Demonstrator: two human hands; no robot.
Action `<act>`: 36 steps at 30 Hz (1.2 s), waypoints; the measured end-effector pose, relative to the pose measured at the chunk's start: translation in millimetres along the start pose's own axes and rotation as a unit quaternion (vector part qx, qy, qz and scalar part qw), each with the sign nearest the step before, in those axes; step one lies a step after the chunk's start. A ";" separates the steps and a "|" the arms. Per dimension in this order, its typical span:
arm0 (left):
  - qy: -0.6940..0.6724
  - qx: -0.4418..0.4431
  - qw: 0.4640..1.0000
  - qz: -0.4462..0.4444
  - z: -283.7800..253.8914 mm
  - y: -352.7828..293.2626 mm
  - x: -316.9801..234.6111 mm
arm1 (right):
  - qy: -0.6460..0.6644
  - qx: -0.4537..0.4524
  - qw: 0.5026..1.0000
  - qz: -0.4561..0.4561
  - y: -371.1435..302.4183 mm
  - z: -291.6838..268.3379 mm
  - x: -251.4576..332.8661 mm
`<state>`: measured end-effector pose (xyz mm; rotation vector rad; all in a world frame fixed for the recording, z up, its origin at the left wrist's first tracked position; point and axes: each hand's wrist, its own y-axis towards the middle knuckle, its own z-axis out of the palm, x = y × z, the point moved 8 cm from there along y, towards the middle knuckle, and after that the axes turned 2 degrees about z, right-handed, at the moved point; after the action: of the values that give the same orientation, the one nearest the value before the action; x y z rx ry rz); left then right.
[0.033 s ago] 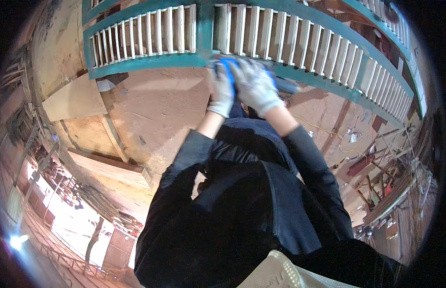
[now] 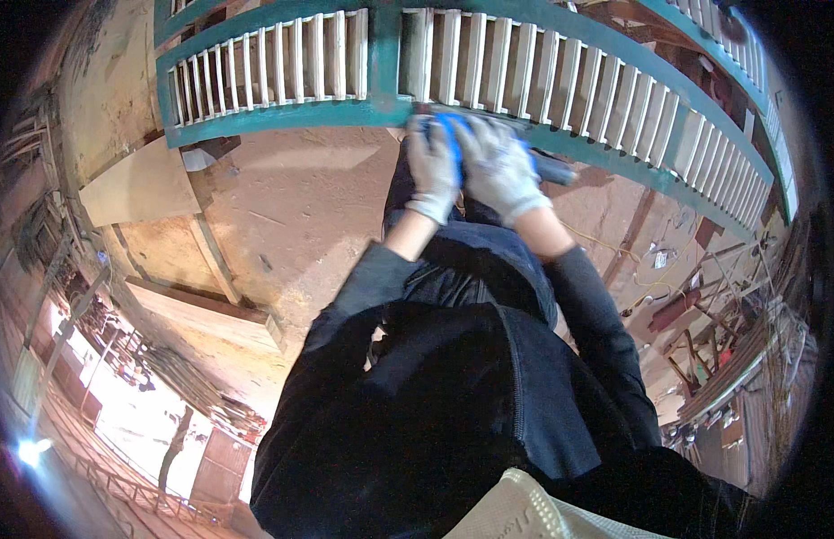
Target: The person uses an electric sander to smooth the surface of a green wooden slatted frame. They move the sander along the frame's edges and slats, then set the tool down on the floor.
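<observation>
To your far left a pale flat board (image 2: pixel 138 184) lies on the dusty brown floor (image 2: pixel 300 216), well apart from your work. Next comes the teal slatted frame (image 2: pixel 282 117), one long piece with many white slats, curving across the top of the view. Your left hand (image 2: pixel 432 171), in a light work glove, is closed around a blue tool (image 2: pixel 452 136) pressed against the frame's lower rail at the middle post. Just beside it, touching, your right hand (image 2: pixel 499 169), also gloved, clamps over the same tool; its grey end (image 2: pixel 553 169) pokes out past your fingers. That makes two hands on one tool. It looks rigid and fairly light, probably hard plastic, so a firm two-handed hold on the body, as you have now, should suit it; gloves may slip on a smooth casing. Far right, loose timber and cables (image 2: pixel 704 296) clutter the floor, too jumbled to count.
</observation>
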<state>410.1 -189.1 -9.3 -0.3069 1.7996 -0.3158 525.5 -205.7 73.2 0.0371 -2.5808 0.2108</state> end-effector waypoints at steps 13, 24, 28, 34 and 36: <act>-0.043 0.082 0.992 0.089 90.3 -46.7 -34.4 | -0.075 0.019 0.995 0.065 -55.1 -20.2 -77.8; -0.129 -0.012 0.991 -0.040 -126.0 74.8 49.2 | -0.078 0.028 0.996 -0.025 79.4 64.4 103.4; -0.244 0.012 0.963 -0.113 -149.6 96.1 13.7 | -0.062 0.057 0.996 -0.013 113.7 79.2 125.1; -0.114 0.014 0.993 -0.014 -104.4 66.0 37.8 | -0.030 -0.019 0.999 -0.021 70.6 52.3 83.2; -0.085 0.058 0.994 0.019 -58.3 40.8 10.3 | -0.023 -0.018 0.999 0.026 43.1 35.0 52.3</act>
<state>349.4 -152.0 -19.6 -0.2102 1.6107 -0.3551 459.8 -167.9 65.1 -0.0381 -2.6327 0.1831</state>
